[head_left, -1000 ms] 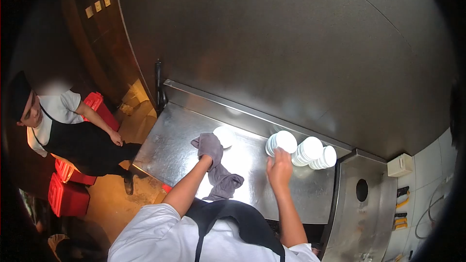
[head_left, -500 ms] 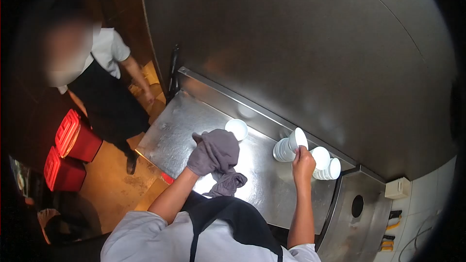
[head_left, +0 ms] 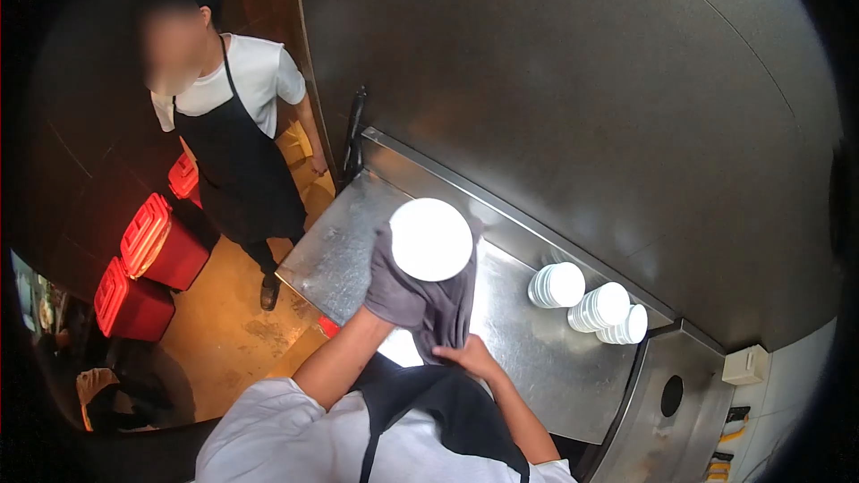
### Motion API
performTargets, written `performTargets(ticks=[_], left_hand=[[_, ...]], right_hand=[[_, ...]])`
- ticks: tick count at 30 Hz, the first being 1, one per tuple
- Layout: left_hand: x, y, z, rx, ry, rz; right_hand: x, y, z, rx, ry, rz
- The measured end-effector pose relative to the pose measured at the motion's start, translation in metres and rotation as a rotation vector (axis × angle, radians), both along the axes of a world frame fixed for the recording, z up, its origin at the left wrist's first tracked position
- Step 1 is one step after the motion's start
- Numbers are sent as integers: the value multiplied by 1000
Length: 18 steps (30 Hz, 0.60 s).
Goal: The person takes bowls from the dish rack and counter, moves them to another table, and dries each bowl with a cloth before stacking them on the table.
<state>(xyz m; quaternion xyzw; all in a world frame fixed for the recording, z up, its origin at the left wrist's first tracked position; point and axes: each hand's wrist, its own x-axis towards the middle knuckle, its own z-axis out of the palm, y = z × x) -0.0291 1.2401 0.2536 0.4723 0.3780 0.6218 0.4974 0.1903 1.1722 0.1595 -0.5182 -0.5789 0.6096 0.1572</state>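
1. A round white bowl is held up above the metal table, against the grey cloth wrapped over the left hand; how its covered fingers are closed cannot be told
2. The cloth's hanging folds are pinched by the right hand, by which a bowl was held beside the stacks in the earlier frame
3. The bowl's smooth, bright face is contrasted with soft, creased fabric
4. Three stacks of white bowls are lined up near the table's raised, shiny metal edge
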Motion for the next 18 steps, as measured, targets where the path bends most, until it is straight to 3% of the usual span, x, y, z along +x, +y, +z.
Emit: performTargets(ticks=[3, 5, 7, 10, 11, 13, 14, 16, 18], left_hand=[[-58, 14, 26, -4, -178, 241], [-92, 16, 43, 14, -235, 320], [-105, 15, 52, 27, -208, 318], [-84, 1, 51, 47, -32, 222], [-71, -2, 50, 69, 46, 188], [-46, -13, 47, 152, 235, 140], [-33, -17, 46, 212, 340, 138], [-18, -24, 47, 314, 526, 176], [-13, -24, 42, 298, 544, 172]], right_hand=[[19, -23, -37, 40, 71, -76], [39, -25, -19, 107, 136, -225], [42, -21, 42, 178, 315, -415], [5, -9, 156, 437, 714, -302], [-6, -3, 183, 600, 664, -175], [-34, 28, 224, 1226, 173, 242], [-51, 47, 227, 1405, 27, 374], [-66, 78, 206, 1427, -11, 437], [-82, 78, 178, 1356, -11, 178]])
